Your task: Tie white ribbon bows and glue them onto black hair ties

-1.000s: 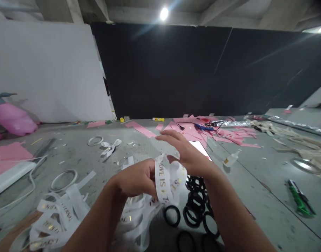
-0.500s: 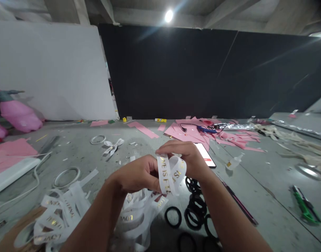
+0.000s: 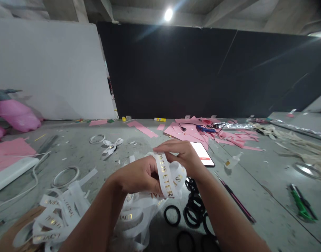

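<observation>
White ribbon point(image 3: 165, 176) with gold lettering is looped between my two hands over the worktable. My left hand point(image 3: 141, 175) is closed on it, thumb pressed against the strip. My right hand point(image 3: 180, 155) pinches the ribbon's upper part, fingers curled over the top of the loop; part of its grip is hidden. A loose heap of the same ribbon point(image 3: 131, 218) lies below my left hand. Black rings point(image 3: 172, 215) are scattered under my right forearm, several of them overlapping.
Another ribbon pile point(image 3: 54, 218) lies at lower left, near a white ring point(image 3: 66, 176). A ribbon bow point(image 3: 112, 146) sits farther back. To the right are a phone point(image 3: 202, 154), a small bottle point(image 3: 232, 161), tweezers point(image 3: 235, 197) and a green cutter point(image 3: 302, 203). Pink sheets point(image 3: 188, 131) lie behind.
The ribbon strip between my hands has shifted and curves more, with more of its lettering facing me. Both hands stay in nearly the same place, gripping it.
</observation>
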A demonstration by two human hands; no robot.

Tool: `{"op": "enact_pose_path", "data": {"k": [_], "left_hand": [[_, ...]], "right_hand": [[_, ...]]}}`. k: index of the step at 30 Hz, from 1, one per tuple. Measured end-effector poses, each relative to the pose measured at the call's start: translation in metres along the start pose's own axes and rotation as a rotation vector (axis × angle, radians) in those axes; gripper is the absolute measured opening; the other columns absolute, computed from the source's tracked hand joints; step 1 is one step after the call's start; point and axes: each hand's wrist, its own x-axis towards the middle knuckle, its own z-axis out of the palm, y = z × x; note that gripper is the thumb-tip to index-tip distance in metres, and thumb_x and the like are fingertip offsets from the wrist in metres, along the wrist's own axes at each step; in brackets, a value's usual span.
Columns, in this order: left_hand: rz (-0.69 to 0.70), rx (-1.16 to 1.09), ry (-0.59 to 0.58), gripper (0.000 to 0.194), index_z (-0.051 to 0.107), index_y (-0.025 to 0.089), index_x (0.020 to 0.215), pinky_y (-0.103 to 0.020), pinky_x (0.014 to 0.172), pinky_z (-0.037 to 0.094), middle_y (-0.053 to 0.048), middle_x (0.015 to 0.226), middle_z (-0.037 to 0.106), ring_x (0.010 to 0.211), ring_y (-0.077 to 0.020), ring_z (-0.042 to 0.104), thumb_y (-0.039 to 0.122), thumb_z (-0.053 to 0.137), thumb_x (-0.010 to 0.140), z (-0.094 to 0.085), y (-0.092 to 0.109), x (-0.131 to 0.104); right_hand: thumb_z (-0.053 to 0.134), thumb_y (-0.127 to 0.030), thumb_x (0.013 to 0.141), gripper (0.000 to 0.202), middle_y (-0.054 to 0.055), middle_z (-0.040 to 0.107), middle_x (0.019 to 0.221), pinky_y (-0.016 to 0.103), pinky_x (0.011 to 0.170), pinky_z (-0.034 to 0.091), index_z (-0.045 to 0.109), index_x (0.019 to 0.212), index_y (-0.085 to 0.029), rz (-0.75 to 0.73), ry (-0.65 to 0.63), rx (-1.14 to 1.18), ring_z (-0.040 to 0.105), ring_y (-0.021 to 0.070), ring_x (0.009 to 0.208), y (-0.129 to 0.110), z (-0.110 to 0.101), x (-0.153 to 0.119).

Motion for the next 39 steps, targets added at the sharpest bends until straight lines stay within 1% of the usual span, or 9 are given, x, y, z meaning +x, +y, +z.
{"op": "enact_pose_path", "data": {"k": [6, 10, 13, 18, 22, 28, 30, 34, 39], "left_hand": [[-0.010, -0.050, 0.038, 0.011, 0.065, 0.013, 0.064, -0.017, 0.042, 0.033, 0.004, 0.054, 0.055, 0.045, -0.0056, 0.045, 0.018, 0.074, 0.064, -0.003, 0.000, -0.001], [0.046, -0.139, 0.067, 0.010, 0.064, 0.012, 0.060, -0.017, 0.042, 0.032, 0.004, 0.052, 0.055, 0.045, -0.0048, 0.043, 0.014, 0.074, 0.062, -0.007, -0.003, -0.003], [0.062, -0.168, 0.075, 0.010, 0.065, 0.011, 0.062, -0.018, 0.043, 0.032, 0.003, 0.053, 0.055, 0.046, -0.0053, 0.044, 0.015, 0.075, 0.062, -0.009, -0.004, -0.004], [0.060, -0.134, 0.082, 0.017, 0.066, 0.011, 0.062, -0.019, 0.041, 0.028, 0.003, 0.050, 0.054, 0.043, -0.0047, 0.040, 0.022, 0.077, 0.066, -0.012, -0.002, -0.009], [0.079, -0.110, 0.206, 0.017, 0.067, 0.011, 0.063, -0.019, 0.041, 0.026, 0.003, 0.051, 0.055, 0.043, -0.0048, 0.039, 0.025, 0.078, 0.065, -0.016, 0.000, -0.010], [0.173, -0.032, 0.403, 0.025, 0.065, 0.012, 0.064, -0.020, 0.044, 0.024, 0.004, 0.050, 0.050, 0.045, -0.0048, 0.035, 0.033, 0.077, 0.069, -0.020, 0.000, -0.009], [0.211, -0.021, 0.398, 0.029, 0.066, 0.012, 0.069, -0.020, 0.045, 0.026, 0.004, 0.051, 0.049, 0.046, -0.0055, 0.036, 0.038, 0.076, 0.072, -0.021, -0.001, -0.010], [0.244, -0.044, 0.283, 0.033, 0.063, 0.012, 0.069, -0.021, 0.047, 0.029, 0.003, 0.054, 0.051, 0.048, -0.0063, 0.040, 0.043, 0.076, 0.074, -0.021, -0.005, -0.008], [0.252, -0.287, 0.285, 0.036, 0.062, 0.014, 0.076, -0.020, 0.045, 0.030, 0.005, 0.051, 0.050, 0.043, -0.0058, 0.040, 0.044, 0.081, 0.069, -0.010, -0.010, 0.001]], "right_hand": [[0.064, -0.022, 0.084, 0.016, 0.005, 0.073, 0.083, 0.029, 0.069, 0.051, 0.073, 0.098, -0.020, -0.047, -0.191, 0.029, 0.065, 0.0159, 0.072, 0.004, 0.001, -0.002], [0.062, -0.022, 0.086, 0.032, 0.008, 0.070, 0.104, 0.033, 0.080, 0.052, 0.066, 0.117, -0.022, -0.099, -0.170, 0.113, 0.066, 0.0192, 0.093, 0.002, -0.002, -0.002], [0.062, -0.023, 0.088, 0.022, 0.008, 0.069, 0.108, 0.032, 0.082, 0.053, 0.071, 0.108, -0.023, -0.113, -0.150, 0.240, 0.065, 0.0188, 0.097, 0.002, 0.001, -0.002], [0.067, -0.023, 0.085, 0.012, 0.004, 0.070, 0.086, 0.024, 0.065, 0.051, 0.075, 0.094, -0.021, 0.089, -0.061, 0.379, 0.064, 0.0129, 0.074, 0.003, 0.007, -0.003], [0.071, -0.030, 0.081, 0.013, 0.002, 0.068, 0.077, 0.022, 0.053, 0.048, 0.073, 0.088, -0.019, 0.344, -0.005, 0.503, 0.060, 0.0112, 0.061, 0.003, 0.014, -0.004], [0.073, -0.034, 0.077, 0.019, -0.005, 0.052, 0.061, 0.018, 0.035, 0.026, 0.070, 0.089, -0.019, 0.552, 0.086, 0.651, 0.033, 0.0040, 0.039, 0.002, 0.024, -0.003], [0.070, -0.032, 0.079, 0.016, -0.004, 0.052, 0.062, 0.019, 0.037, 0.026, 0.070, 0.088, -0.019, 0.528, 0.091, 0.545, 0.033, 0.0048, 0.041, 0.002, 0.023, -0.002], [0.064, -0.023, 0.079, 0.009, 0.002, 0.061, 0.079, 0.024, 0.052, 0.037, 0.072, 0.080, -0.019, 0.314, 0.187, 0.224, 0.048, 0.0102, 0.059, -0.001, 0.018, -0.001], [0.063, -0.022, 0.081, 0.017, 0.002, 0.056, 0.072, 0.027, 0.059, 0.040, 0.067, 0.065, -0.019, 0.196, 0.119, 0.211, 0.050, 0.0136, 0.067, -0.005, 0.015, 0.000]]}}
